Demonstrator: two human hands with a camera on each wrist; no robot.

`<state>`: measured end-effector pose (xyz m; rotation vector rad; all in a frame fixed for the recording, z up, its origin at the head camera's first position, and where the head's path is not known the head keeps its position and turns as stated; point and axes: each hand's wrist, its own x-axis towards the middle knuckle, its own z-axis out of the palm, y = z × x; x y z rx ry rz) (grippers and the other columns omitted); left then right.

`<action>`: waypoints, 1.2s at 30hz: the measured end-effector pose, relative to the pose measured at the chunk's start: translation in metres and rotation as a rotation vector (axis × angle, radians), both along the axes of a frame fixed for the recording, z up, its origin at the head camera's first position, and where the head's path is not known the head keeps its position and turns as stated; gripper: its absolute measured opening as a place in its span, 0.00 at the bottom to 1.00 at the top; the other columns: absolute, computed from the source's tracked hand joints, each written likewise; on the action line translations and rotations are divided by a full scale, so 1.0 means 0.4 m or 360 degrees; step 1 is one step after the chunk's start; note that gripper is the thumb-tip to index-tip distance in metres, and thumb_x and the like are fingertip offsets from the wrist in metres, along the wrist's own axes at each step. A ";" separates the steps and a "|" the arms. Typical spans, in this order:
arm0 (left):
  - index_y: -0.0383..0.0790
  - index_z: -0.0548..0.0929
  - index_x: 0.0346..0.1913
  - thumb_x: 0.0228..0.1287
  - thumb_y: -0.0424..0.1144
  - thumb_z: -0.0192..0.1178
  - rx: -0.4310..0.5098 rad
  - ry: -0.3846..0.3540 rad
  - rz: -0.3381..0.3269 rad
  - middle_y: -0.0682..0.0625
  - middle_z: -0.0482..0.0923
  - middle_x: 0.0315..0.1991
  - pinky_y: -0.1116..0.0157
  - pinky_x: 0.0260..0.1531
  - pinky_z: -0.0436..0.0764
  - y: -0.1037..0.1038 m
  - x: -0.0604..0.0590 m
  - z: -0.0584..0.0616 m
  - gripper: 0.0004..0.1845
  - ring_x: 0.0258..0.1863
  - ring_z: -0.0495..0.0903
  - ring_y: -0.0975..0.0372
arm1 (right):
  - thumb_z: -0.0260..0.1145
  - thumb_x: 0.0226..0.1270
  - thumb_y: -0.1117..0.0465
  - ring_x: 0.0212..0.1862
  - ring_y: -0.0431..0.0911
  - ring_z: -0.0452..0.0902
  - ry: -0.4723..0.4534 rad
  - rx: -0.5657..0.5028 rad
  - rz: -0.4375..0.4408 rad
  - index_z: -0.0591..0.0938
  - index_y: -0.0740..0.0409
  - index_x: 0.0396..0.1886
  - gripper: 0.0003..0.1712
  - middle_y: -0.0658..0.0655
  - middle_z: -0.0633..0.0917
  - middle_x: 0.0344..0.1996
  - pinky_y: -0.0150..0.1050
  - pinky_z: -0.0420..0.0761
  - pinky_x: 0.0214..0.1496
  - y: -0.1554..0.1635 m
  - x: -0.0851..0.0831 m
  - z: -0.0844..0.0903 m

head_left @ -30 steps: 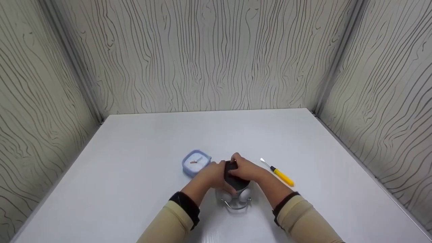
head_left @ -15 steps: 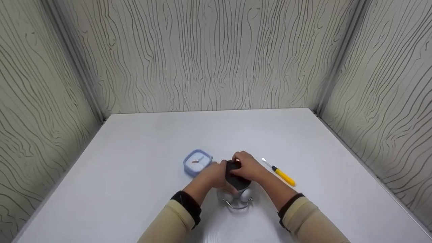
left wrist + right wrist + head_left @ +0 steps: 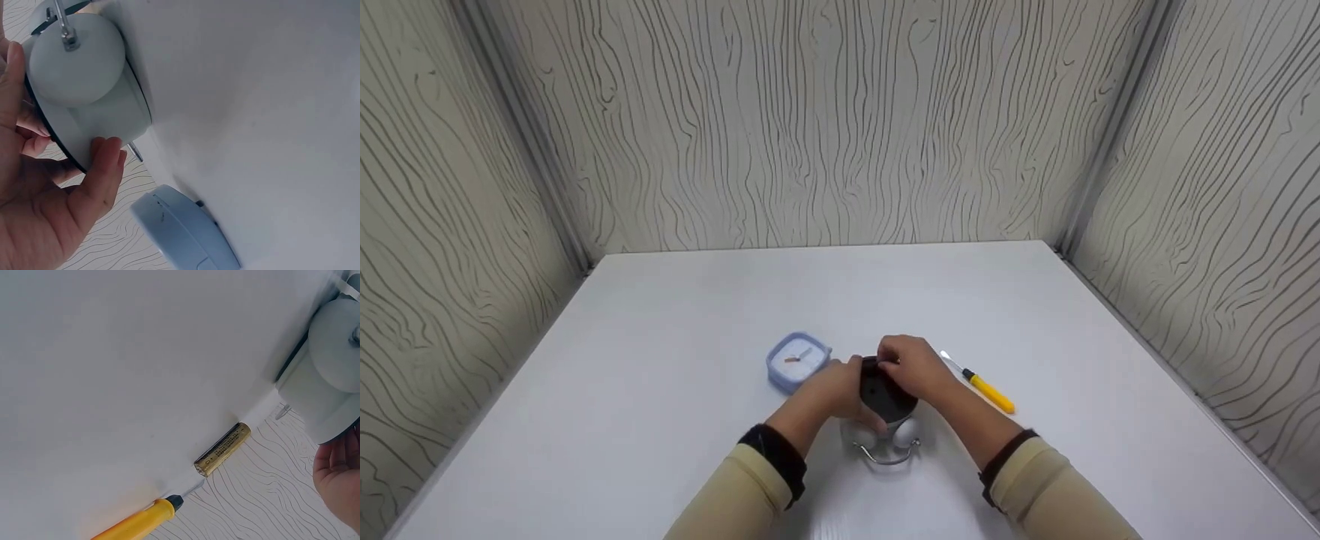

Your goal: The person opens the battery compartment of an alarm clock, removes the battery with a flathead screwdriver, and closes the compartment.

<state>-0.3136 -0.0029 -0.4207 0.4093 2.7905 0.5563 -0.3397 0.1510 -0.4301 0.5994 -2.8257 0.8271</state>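
A twin-bell alarm clock (image 3: pixel 891 401) lies face down, its black back up and its pale bells and wire handle toward me. My left hand (image 3: pixel 836 388) grips its left side, with fingertips on the pale casing (image 3: pixel 109 121) in the left wrist view. Over the upper right of the back, my right hand (image 3: pixel 913 367) has curled fingers with thumb and fingertips close together. Whether they pinch anything is hidden. In the right wrist view, a gold-and-black battery (image 3: pixel 222 449) lies on the table between the clock and a yellow-handled screwdriver (image 3: pixel 140 522).
A small blue square clock (image 3: pixel 797 361) lies face up just beyond my left hand. The screwdriver is to the right of my right hand, tip pointing away. Wood-patterned panels (image 3: pixel 825 127) enclose the white table (image 3: pixel 660 337) at the back and both sides.
My right thumb has drawn up from the middle of the black back toward the fingertips, uncovering more of the back. My left hand and the alarm clock stay in place.
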 end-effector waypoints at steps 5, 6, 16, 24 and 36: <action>0.37 0.64 0.54 0.16 0.61 0.72 0.0025 -0.0050 0.0030 0.46 0.71 0.38 0.58 0.41 0.71 0.003 -0.005 -0.004 0.55 0.37 0.69 0.58 | 0.62 0.55 0.63 0.30 0.41 0.69 -0.0084 -0.0092 -0.0093 0.74 0.47 0.23 0.08 0.44 0.75 0.22 0.37 0.73 0.34 0.025 -0.003 0.016; 0.37 0.64 0.54 0.15 0.61 0.72 0.0021 -0.0039 0.0028 0.46 0.71 0.38 0.58 0.40 0.71 0.003 -0.004 -0.004 0.55 0.37 0.69 0.58 | 0.62 0.55 0.64 0.30 0.41 0.69 -0.0103 -0.0124 -0.0114 0.74 0.47 0.22 0.08 0.44 0.75 0.23 0.37 0.73 0.35 0.033 -0.004 0.020; 0.38 0.63 0.57 0.12 0.62 0.72 0.0000 0.0021 0.0059 0.43 0.71 0.42 0.57 0.44 0.70 -0.002 0.000 -0.004 0.58 0.42 0.70 0.55 | 0.61 0.55 0.66 0.28 0.43 0.72 -0.0132 -0.0198 -0.0308 0.76 0.53 0.23 0.05 0.50 0.78 0.22 0.37 0.73 0.30 0.131 -0.024 0.021; 0.38 0.63 0.56 0.14 0.62 0.71 -0.0042 0.0036 0.0058 0.43 0.72 0.43 0.57 0.45 0.70 -0.001 -0.006 -0.016 0.58 0.44 0.71 0.55 | 0.59 0.58 0.64 0.27 0.46 0.70 -0.0320 -0.0188 -0.0471 0.76 0.57 0.26 0.03 0.54 0.77 0.24 0.35 0.72 0.27 0.197 -0.043 0.012; 0.39 0.61 0.59 0.13 0.62 0.71 -0.0028 -0.0015 0.0101 0.42 0.70 0.47 0.55 0.46 0.70 0.007 -0.007 -0.014 0.61 0.46 0.70 0.53 | 0.58 0.56 0.66 0.28 0.46 0.70 -0.0431 0.0014 -0.0512 0.76 0.58 0.25 0.03 0.55 0.76 0.25 0.37 0.72 0.29 0.217 -0.077 -0.035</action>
